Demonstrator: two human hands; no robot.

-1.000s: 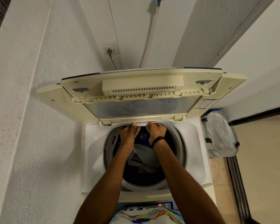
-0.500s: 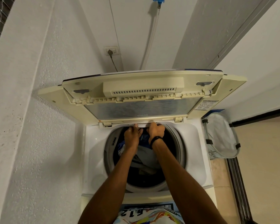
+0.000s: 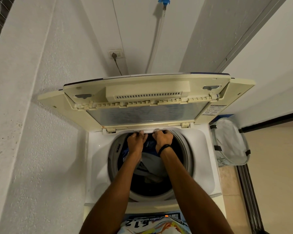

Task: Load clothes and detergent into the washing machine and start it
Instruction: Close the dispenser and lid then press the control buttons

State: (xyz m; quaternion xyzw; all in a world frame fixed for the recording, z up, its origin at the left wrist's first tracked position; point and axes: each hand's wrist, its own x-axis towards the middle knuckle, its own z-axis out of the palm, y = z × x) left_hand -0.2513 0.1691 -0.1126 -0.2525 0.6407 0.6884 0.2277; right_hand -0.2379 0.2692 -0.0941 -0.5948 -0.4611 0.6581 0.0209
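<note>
A person is standing over a top-loading washing machine (image 3: 205, 149) whose cream lid (image 3: 147, 98) is standing folded open at the back. Both arms are reaching across the drum opening (image 3: 184, 149); the left hand (image 3: 136, 143) and the right hand (image 3: 163, 138) are curling their fingers at the far rim, just under the lid's lower edge. A black wristband (image 3: 164, 148) is circling the right wrist. Grey and blue clothes (image 3: 151, 163) are lying in the drum beneath the forearms. A white mesh laundry hamper (image 3: 230, 142) is standing beside the machine on the right.

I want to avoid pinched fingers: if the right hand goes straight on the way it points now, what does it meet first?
The right hand points at the machine's back rim under the raised lid. Its fingers seem already to touch that white rim strip; depth is unclear.
</note>
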